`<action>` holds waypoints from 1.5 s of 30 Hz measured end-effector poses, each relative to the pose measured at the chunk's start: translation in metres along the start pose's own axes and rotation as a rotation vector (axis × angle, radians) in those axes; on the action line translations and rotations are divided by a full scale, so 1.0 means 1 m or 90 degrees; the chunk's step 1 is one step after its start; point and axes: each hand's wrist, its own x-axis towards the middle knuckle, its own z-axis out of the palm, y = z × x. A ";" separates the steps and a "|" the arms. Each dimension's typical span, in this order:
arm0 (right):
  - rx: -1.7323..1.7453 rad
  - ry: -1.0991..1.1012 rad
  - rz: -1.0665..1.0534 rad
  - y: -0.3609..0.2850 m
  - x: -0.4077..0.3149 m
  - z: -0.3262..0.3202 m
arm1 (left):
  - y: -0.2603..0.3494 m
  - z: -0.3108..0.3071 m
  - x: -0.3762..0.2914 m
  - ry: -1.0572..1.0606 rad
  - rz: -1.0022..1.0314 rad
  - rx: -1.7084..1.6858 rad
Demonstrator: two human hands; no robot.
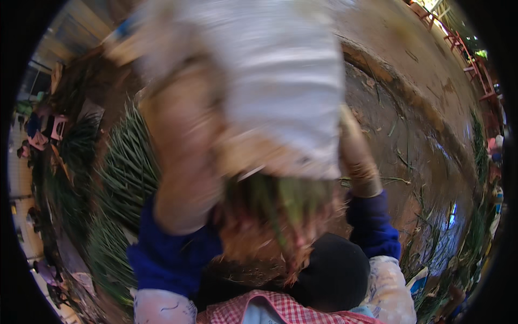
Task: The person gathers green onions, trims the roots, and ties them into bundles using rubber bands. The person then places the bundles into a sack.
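A blurred white sack or cloth [283, 89] fills the upper middle. From its lower edge hangs a bunch of green onions [279, 202], with reddish bulb ends and roots pointing toward me. My left hand [186, 133], brownish and smeared by motion, is raised along the sack's left side. On the opposite side, my right hand [358, 162] reaches up beside its edge, its fingers hidden. Neither hand's grip can be made out. Blue cuffs cover both wrists. Below the onions are a black-clad knee [336, 271] and a red checked garment [279, 303].
Heaps of green onions [125, 170] lie at the left. Wet muddy ground [388, 141] with scattered leaves spreads to the right, crossed by a low raised edge [408, 93]. Red chairs [461, 48] stand at the upper right, a pink chair [59, 126] at the far left.
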 end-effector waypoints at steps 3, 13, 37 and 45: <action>0.068 0.051 0.030 -0.030 -0.013 -0.070 | 0.021 0.118 -0.006 0.035 0.003 -0.109; -0.064 0.454 0.298 0.121 -0.082 -0.317 | 0.056 0.322 -0.194 -0.524 -0.597 -0.291; -0.333 -0.015 0.011 0.164 0.210 0.133 | -0.095 -0.075 -0.245 0.072 -0.670 -0.141; -1.367 -0.471 0.035 0.143 0.165 -0.042 | -0.120 0.005 -0.216 -0.240 -0.466 0.280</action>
